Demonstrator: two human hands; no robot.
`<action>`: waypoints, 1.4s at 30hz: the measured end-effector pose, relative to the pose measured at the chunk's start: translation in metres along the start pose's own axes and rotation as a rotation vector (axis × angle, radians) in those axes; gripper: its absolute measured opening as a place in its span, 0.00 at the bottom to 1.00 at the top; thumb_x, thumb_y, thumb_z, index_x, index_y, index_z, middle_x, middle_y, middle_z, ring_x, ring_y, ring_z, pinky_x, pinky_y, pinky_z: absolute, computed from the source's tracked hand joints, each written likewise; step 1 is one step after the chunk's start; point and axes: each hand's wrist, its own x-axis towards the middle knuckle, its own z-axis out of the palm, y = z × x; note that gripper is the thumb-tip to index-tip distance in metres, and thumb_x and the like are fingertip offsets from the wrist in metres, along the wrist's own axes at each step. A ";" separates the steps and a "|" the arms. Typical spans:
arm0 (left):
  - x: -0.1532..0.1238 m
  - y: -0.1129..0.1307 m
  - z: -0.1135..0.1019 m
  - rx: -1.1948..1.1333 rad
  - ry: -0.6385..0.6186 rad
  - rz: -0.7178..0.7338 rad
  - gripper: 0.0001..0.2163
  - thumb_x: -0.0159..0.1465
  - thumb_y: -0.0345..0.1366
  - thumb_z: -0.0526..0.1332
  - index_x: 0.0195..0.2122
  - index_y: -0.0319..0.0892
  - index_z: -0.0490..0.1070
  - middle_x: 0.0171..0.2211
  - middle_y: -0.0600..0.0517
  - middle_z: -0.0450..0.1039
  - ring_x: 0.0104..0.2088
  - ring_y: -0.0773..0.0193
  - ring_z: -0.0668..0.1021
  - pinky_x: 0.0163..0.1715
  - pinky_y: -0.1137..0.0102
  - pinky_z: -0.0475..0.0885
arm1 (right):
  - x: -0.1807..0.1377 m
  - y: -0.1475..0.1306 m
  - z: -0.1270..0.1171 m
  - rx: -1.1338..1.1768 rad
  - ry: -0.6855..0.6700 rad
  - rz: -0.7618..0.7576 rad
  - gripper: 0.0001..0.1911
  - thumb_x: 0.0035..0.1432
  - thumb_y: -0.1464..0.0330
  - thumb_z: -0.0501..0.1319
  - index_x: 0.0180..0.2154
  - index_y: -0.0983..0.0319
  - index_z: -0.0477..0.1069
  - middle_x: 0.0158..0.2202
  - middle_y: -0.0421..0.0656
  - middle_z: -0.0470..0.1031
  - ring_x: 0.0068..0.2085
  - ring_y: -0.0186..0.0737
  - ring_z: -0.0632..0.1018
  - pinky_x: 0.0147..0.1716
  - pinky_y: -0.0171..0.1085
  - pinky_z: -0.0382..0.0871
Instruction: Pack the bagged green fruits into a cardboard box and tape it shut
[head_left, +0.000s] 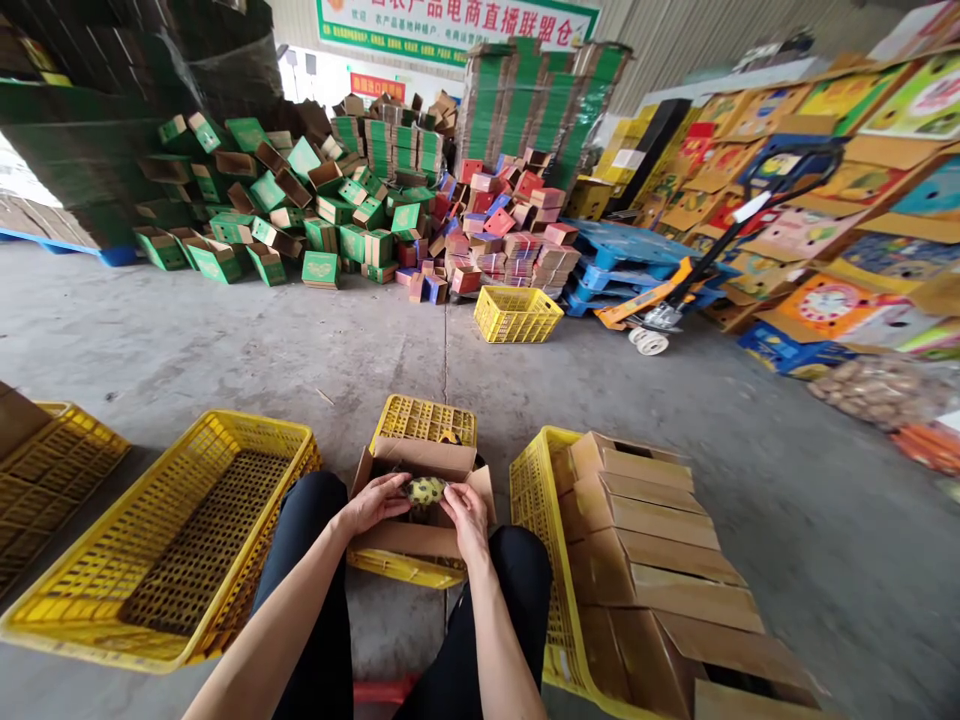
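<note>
While between crate rims [304, 445], left hand [375, 503] and right hand [466, 520] on fruit [425, 489]

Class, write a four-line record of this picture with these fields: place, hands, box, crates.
Place: concrete floor, green cartons piled behind
Hands: left hand and right hand both hold a yellow-green item
Box: open cardboard box under the hands, on a small yellow crate
Crates: wide yellow crate at left; right crate holds stacked brown cartons

In the packing yard, we wear black trousers [311, 540]; forearms [296, 605], left hand [373, 503] and right hand [466, 518] are bare.
</note>
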 end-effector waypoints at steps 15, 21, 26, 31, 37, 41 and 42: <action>-0.005 -0.001 0.001 0.100 -0.173 0.080 0.32 0.49 0.38 0.82 0.56 0.45 0.79 0.50 0.45 0.82 0.42 0.58 0.84 0.46 0.66 0.74 | -0.006 -0.008 0.003 -0.002 -0.107 0.056 0.30 0.43 0.50 0.79 0.46 0.56 0.82 0.52 0.48 0.83 0.54 0.51 0.81 0.47 0.43 0.77; -0.001 -0.005 0.000 0.066 -0.124 0.129 0.31 0.48 0.36 0.83 0.53 0.45 0.79 0.48 0.48 0.81 0.41 0.61 0.82 0.43 0.68 0.73 | -0.008 -0.009 0.005 0.003 -0.161 0.055 0.25 0.41 0.49 0.79 0.35 0.59 0.80 0.39 0.44 0.84 0.40 0.45 0.83 0.39 0.40 0.77; 0.004 -0.008 -0.002 0.080 -0.120 0.186 0.27 0.46 0.35 0.83 0.48 0.42 0.79 0.45 0.48 0.82 0.41 0.59 0.82 0.46 0.66 0.73 | -0.008 -0.007 0.004 -0.015 -0.193 0.017 0.24 0.43 0.50 0.79 0.37 0.57 0.81 0.42 0.44 0.84 0.43 0.46 0.83 0.44 0.40 0.76; 0.003 -0.006 0.000 0.102 -0.135 0.231 0.27 0.45 0.34 0.84 0.47 0.42 0.80 0.42 0.49 0.82 0.40 0.60 0.82 0.48 0.65 0.73 | -0.006 -0.004 0.001 -0.095 -0.214 0.016 0.22 0.45 0.50 0.78 0.38 0.57 0.82 0.43 0.45 0.85 0.45 0.48 0.82 0.44 0.41 0.75; -0.004 -0.001 0.005 0.027 -0.196 0.138 0.34 0.47 0.33 0.83 0.56 0.47 0.79 0.52 0.46 0.80 0.48 0.57 0.82 0.51 0.65 0.72 | -0.001 -0.001 0.001 0.000 -0.117 0.014 0.22 0.43 0.51 0.78 0.35 0.56 0.80 0.43 0.45 0.85 0.46 0.49 0.82 0.45 0.43 0.76; -0.005 -0.002 0.005 0.053 -0.209 0.103 0.32 0.47 0.33 0.83 0.54 0.46 0.81 0.53 0.45 0.81 0.49 0.55 0.82 0.49 0.66 0.73 | -0.001 -0.003 0.002 0.044 -0.093 0.018 0.20 0.42 0.53 0.78 0.34 0.56 0.79 0.40 0.44 0.85 0.44 0.47 0.82 0.44 0.41 0.76; -0.005 -0.002 0.005 0.059 -0.203 0.100 0.31 0.47 0.34 0.83 0.54 0.46 0.81 0.53 0.44 0.81 0.49 0.54 0.82 0.50 0.65 0.73 | -0.001 -0.004 0.002 0.051 -0.101 0.022 0.20 0.43 0.53 0.78 0.34 0.56 0.79 0.40 0.44 0.84 0.44 0.46 0.82 0.44 0.41 0.76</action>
